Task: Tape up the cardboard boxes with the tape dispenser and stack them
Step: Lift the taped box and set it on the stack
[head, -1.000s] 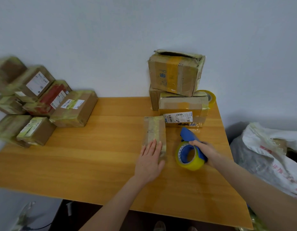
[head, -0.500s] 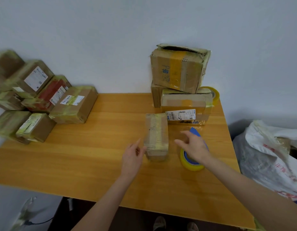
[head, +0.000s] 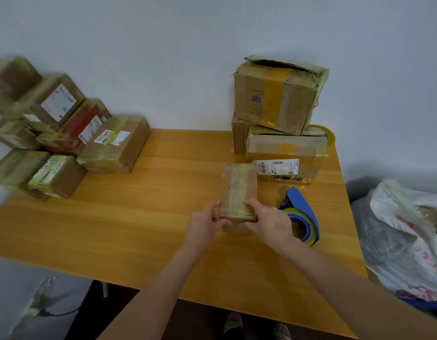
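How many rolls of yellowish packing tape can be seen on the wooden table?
2. One sits in the blue plastic tape dispenser by the right hand; the other yellow tape roll peeks out behind the stacked brown cardboard boxes. Others may be hidden.

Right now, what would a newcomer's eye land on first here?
The left hand and right hand grip the near end of a small taped box at the middle of the table, with a blue tape dispenser lying just to its right. A pile of taped boxes crowds its far left corner, and a torn box tops a stack at the back right.
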